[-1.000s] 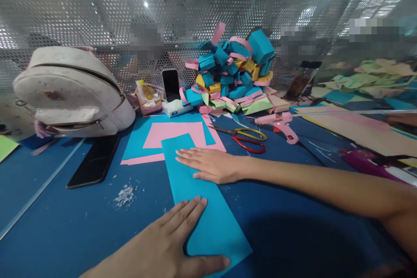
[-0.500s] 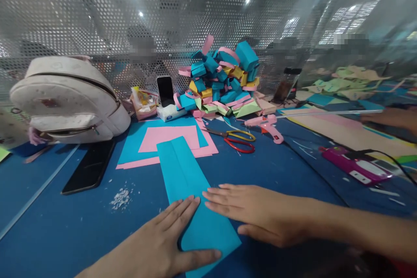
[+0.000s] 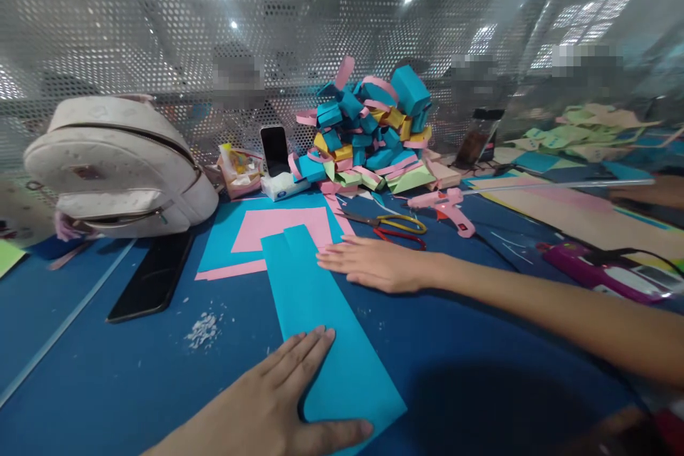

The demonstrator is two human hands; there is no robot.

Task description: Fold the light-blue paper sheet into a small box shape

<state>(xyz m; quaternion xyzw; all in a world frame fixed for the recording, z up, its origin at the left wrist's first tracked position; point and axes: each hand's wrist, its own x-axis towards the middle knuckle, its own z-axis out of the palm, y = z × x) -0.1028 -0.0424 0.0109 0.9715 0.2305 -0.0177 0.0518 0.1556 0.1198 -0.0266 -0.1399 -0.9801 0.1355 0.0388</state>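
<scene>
A long folded sheet of blue paper (image 3: 320, 299) lies on the blue table, its far end overlapping pink paper (image 3: 251, 229) and blue paper (image 3: 216, 235). My left hand (image 3: 278, 392) rests flat across its near part, fingers stretched and thumb spread toward the near edge. Farther up, my right hand (image 3: 377, 263) lies palm down with straight fingers, the fingertips at the paper's right edge near its far end. Neither hand grips anything. Just beyond my right hand is a pair of scissors (image 3: 400, 228) with one yellow and one red handle loop.
Behind stands a pile of folded paper pieces (image 3: 363, 135). A white backpack (image 3: 117, 171) and a black phone (image 3: 152, 278) are on the left, near white scraps (image 3: 204, 329). To the right lie a pink glue gun (image 3: 446, 208) and a purple power strip (image 3: 593, 271). Another person's hand (image 3: 652, 191) is at far right.
My right hand has slid away from me along the paper's right edge, from its middle to near its far end. The left hand stays flat on the near part.
</scene>
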